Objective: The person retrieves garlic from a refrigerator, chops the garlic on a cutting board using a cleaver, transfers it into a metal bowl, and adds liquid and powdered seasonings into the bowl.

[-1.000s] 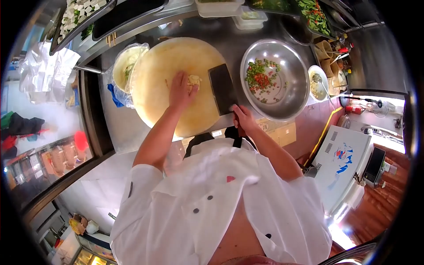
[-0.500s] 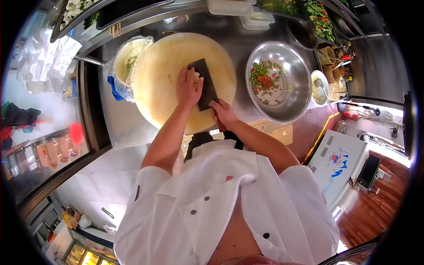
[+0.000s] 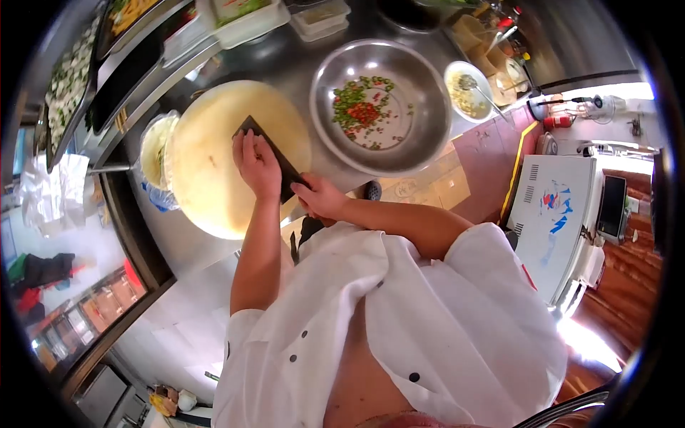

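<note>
A dark, wide cleaver blade (image 3: 280, 158) slants over the round, pale chopping board (image 3: 207, 171). The cleaver's handle end is wrapped in my right hand (image 3: 322, 196) at the board's near right edge. My left hand (image 3: 257, 165) lies against the blade's left side, its fingers bent together towards the blade's far end. Whatever is under those fingers is hidden. To the right of the board stands a large steel bowl (image 3: 421, 132) with chopped green and red peppers (image 3: 362, 110) in it.
Left of the board is a plastic-lined bowl (image 3: 153, 153). A white bowl with a spoon (image 3: 467, 91) stands right of the steel bowl. Food containers (image 3: 250, 25) line the counter's far side, and a white appliance (image 3: 549, 214) is at the right.
The view has swung right, so the board and bowl appear further left. The pale pieces seen beside my left hand are now out of sight, and the blade looks narrower and more tilted.
</note>
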Demonstrator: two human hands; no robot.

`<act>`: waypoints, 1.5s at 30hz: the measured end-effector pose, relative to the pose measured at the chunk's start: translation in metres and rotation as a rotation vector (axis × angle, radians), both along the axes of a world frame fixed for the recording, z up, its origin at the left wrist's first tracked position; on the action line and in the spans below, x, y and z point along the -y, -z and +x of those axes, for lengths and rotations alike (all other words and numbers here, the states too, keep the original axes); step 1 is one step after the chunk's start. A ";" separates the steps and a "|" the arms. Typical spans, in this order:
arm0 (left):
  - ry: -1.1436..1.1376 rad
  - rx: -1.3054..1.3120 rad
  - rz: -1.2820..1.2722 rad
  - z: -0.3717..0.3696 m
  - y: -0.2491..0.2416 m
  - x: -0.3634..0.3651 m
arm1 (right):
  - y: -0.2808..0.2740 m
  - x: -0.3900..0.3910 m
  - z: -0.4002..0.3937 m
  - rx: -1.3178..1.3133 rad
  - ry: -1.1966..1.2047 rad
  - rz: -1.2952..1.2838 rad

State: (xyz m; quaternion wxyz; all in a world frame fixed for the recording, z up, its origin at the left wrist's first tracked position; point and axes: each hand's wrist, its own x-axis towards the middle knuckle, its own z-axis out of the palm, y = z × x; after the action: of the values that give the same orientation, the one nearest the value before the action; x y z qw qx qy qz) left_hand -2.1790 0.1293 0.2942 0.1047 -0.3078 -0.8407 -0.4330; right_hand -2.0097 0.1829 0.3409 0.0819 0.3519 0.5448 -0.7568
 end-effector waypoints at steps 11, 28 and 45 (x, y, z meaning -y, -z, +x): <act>0.441 0.070 0.175 0.134 0.025 -0.211 | -0.019 -0.135 0.208 0.075 0.510 0.385; 0.325 1.147 0.495 0.075 -0.057 -0.156 | -0.026 -0.199 0.282 0.067 0.627 0.487; -0.410 1.442 1.175 0.091 -0.099 0.187 | 0.026 -0.047 0.007 -0.319 -0.788 1.007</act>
State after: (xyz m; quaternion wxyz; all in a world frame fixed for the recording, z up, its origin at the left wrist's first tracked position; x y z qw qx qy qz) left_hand -2.0884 -0.0574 0.3931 -0.2272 0.2887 -0.3884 -0.8451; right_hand -2.0023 0.2304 0.3150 0.0966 0.0050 0.9258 -0.3655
